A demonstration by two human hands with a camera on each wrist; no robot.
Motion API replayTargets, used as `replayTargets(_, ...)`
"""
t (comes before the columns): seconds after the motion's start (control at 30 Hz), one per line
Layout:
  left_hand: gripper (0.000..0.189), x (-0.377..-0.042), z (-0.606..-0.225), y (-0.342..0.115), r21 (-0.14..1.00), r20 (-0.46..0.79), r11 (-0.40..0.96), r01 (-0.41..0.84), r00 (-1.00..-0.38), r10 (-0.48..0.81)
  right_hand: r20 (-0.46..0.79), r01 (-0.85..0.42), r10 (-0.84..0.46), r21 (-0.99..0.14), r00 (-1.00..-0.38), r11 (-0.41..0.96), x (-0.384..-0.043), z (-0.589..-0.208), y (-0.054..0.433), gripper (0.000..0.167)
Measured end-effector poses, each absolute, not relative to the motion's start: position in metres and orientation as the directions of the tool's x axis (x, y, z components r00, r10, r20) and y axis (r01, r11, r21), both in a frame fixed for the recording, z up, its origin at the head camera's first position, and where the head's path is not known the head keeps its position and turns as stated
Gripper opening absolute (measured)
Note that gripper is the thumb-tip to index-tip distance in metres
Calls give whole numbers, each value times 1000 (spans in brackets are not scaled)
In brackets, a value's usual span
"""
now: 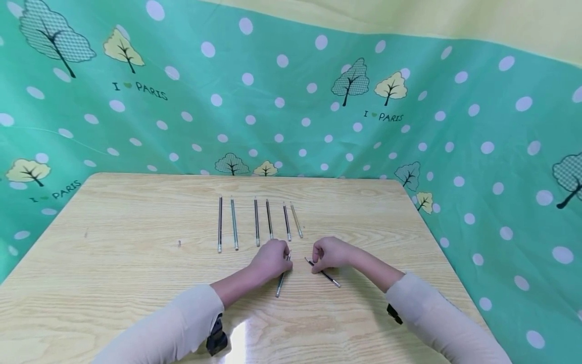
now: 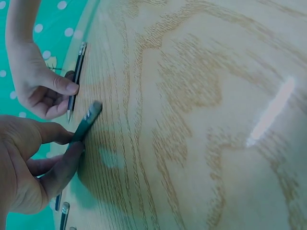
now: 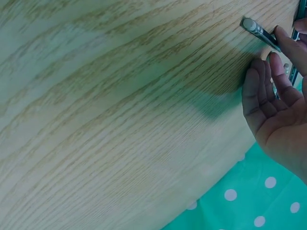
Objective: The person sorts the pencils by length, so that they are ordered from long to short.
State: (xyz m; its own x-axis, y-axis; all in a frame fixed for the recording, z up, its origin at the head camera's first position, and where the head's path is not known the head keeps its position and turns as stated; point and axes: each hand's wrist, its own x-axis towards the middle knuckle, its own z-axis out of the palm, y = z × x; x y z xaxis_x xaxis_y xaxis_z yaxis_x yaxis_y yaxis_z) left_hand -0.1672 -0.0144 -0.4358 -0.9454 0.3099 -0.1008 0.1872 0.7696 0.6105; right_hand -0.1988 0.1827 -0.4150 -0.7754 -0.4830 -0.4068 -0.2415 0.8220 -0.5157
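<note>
My left hand [image 1: 272,259] pinches a teal pencil [image 1: 280,285] between thumb and fingers, its eraser end pointing toward me. To its right, my right hand [image 1: 334,253] grips a dark pencil [image 1: 330,278] near the pointed end, and the eraser end slants down to the right. In the left wrist view, the teal pencil [image 2: 88,120] and the dark pencil [image 2: 77,76] are close to each other. The right wrist view has the dark pencil's silver-banded end [image 3: 250,25] sticking out past the fingertips. Beyond the hands, several pencils lie in a row, including a dark one [image 1: 220,222] and a gold one [image 1: 297,221].
A light wooden table [image 1: 136,283] carries everything. Left of the row lies a tiny brownish bit [image 1: 179,243]. Behind and to the right hangs a green dotted cloth [image 1: 291,76] with trees on it. Light glares off the table near the front [image 1: 238,344].
</note>
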Motion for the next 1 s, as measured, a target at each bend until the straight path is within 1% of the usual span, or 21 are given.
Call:
replayTargets(0.3,18,-166,-435,-17,641,-99,745,186,-942,321,-419,-231,-486,-526,-767,818,-198,-413,181,19)
replayTargets(0.5,21,-166,-435,-19,668,-100,725,167,-946,310,-415,-246,-508,-538,-755,806,-198,-413,183,15)
replayTargets(0.8,17,-166,-438,-24,709,-30,681,180,-958,285,-404,-282,-527,-525,-748,803,-198,-408,185,13)
replayTargets(1.0,17,-166,-437,-28,755,-17,636,160,-965,263,-385,-295,-522,-512,-761,807,-199,-405,186,13)
